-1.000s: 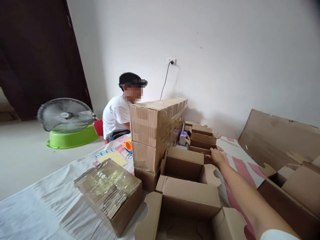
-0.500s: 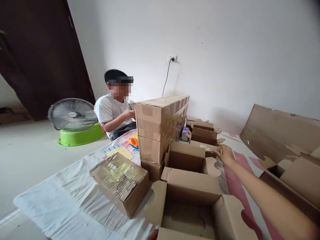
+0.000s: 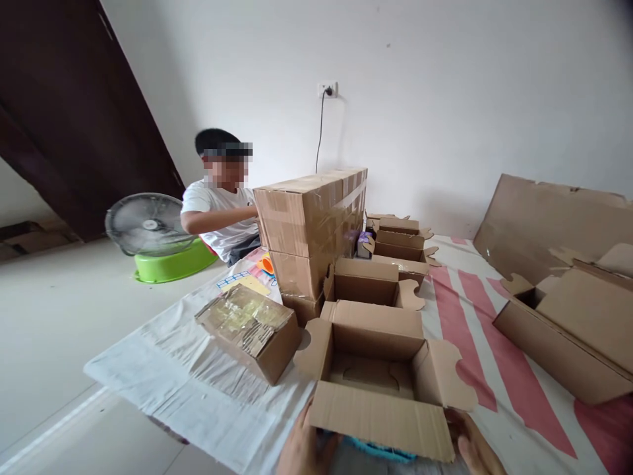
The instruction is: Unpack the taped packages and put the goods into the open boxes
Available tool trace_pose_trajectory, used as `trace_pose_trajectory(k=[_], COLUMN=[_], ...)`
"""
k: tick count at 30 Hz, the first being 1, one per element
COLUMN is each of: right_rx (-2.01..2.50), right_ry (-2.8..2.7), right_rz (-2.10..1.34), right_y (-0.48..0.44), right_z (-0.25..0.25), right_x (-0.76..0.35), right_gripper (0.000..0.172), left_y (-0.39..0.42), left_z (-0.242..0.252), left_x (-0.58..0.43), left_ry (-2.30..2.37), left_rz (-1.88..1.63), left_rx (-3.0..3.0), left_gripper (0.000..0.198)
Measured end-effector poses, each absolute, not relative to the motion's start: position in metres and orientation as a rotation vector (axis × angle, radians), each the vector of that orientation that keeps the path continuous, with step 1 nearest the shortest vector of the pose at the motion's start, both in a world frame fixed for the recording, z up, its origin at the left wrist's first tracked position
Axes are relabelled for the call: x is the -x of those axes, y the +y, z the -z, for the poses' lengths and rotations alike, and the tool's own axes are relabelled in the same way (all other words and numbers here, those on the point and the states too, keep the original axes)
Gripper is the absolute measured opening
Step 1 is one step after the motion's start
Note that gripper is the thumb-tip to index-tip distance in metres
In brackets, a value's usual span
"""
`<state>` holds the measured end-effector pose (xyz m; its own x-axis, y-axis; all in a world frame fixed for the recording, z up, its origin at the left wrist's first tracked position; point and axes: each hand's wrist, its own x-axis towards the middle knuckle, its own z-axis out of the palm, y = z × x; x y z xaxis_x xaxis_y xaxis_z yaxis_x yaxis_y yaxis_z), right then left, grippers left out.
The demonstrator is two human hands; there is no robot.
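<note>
Holding the open cardboard box [image 3: 380, 415] by its front flap, left hand [image 3: 302, 450] pinched the flap's left corner and right hand [image 3: 475, 450] clasped the right corner, taped cartons [image 3: 311, 214] stacked behind.

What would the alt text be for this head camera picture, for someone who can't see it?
The left hand and right hand hold the near flap of an open cardboard box on a red-striped white cloth. More open boxes line up behind it beside stacked sealed cartons; a person in a white shirt sits beyond, near a fan.
</note>
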<state>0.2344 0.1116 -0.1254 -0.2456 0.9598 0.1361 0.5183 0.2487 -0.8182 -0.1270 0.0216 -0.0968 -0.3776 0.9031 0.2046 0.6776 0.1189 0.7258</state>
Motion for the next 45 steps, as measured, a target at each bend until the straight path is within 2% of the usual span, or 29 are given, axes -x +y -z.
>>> trace_pose_trajectory(k=[4, 6, 12, 18, 22, 24, 26, 30, 33, 35, 40, 42, 45], right_rx=[1.211, 1.230, 1.191, 1.272, 1.194, 1.175, 1.189, 1.177, 1.111, 1.060, 1.031, 1.046, 1.090], right_ry=[-2.034, -1.987, -1.708, -1.768, -1.778, -1.786, -1.788, -1.784, -1.786, -1.833, -1.913, -1.912, -1.874], right_rz=[-0.864, -0.821, -1.020, -0.976, -0.929, -0.870, -0.802, -0.700, -0.672, -0.667, -0.445, -0.368, -0.347], right_y=[0.101, 0.106, 0.114, 0.111, 0.120, 0.126, 0.129, 0.128, 0.126, 0.125, 0.128, 0.129, 0.130], right_z=[0.120, 0.114, 0.116, 0.111, 0.098, 0.098, 0.101, 0.107, 0.109, 0.113, 0.130, 0.134, 0.130], right_x=[-0.195, -0.175, -0.144, -0.137, -0.114, -0.104, -0.098, -0.098, -0.101, -0.102, -0.097, -0.096, -0.097], right_gripper=[0.089, 0.093, 0.081, 0.070, 0.060, 0.057, 0.057, 0.058, 0.046, 0.043, 0.062, 0.063, 0.060], left_y=[0.032, 0.043, 0.080, 0.093, 0.100, 0.101, 0.100, 0.095, 0.093, 0.090, 0.084, 0.086, 0.090], left_z=[0.075, 0.064, 0.055, 0.060, 0.064, 0.069, 0.072, 0.074, 0.068, 0.064, 0.066, 0.070, 0.074], left_x=[0.134, 0.134, 0.144, 0.152, 0.155, 0.157, 0.156, 0.148, 0.137, 0.132, 0.128, 0.127, 0.127], left_ry=[2.057, 2.080, 2.099, 2.114, 2.167, 2.241, 2.264, 2.108, 1.936, 1.817, 1.626, 1.663, 1.689], left_rz=[-0.962, -0.909, -0.874, -0.939, -1.127, -1.259, -1.256, -1.041, -0.939, -0.889, -0.716, -0.652, -0.690], left_rx=[-1.603, -1.585, -1.548, -1.557, -1.542, -1.486, -1.437, -1.523, -1.659, -1.729, -1.926, -1.986, -2.055], left_gripper=[0.033, 0.023, 0.017, 0.020, 0.041, 0.046, 0.039, 0.008, 0.012, 0.004, 0.062, 0.071, 0.068])
